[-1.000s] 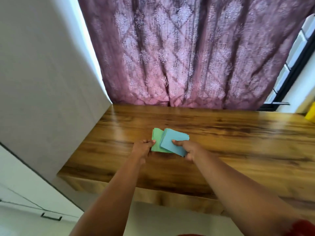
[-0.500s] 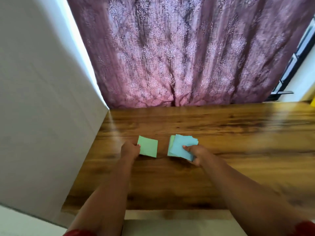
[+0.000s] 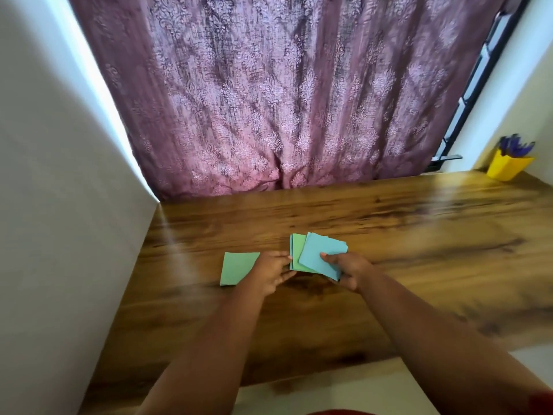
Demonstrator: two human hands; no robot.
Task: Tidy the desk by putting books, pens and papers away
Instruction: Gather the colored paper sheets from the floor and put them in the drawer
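Right now both hands are over a wooden desk (image 3: pixel 389 235), near its middle. Right hand (image 3: pixel 348 269) grips a small stack of square papers (image 3: pixel 321 254), thumb pressed on the top blue sheet, other fingers curled under the near right corner; blue sheets on top, green ones fanned out below to the left. Stack looks slightly lifted or tilted, can't tell if its far edge touches the desk. Left hand (image 3: pixel 270 272) sits just left of the stack, fingers half curled and reaching right, fingertips at the stack's left edge; can't tell whether they actually pinch a sheet. One single green paper (image 3: pixel 236 268) lies flat on the desk, left of the left hand, its right edge hidden under that hand. Far right corner of the desk has a yellow cup (image 3: pixel 507 167) with purple pens (image 3: pixel 516 146) standing in it, well apart from the papers. Purple patterned curtain (image 3: pixel 284 100) hangs behind the far edge of the desk. White wall (image 3: pixel 54 175) on the left.
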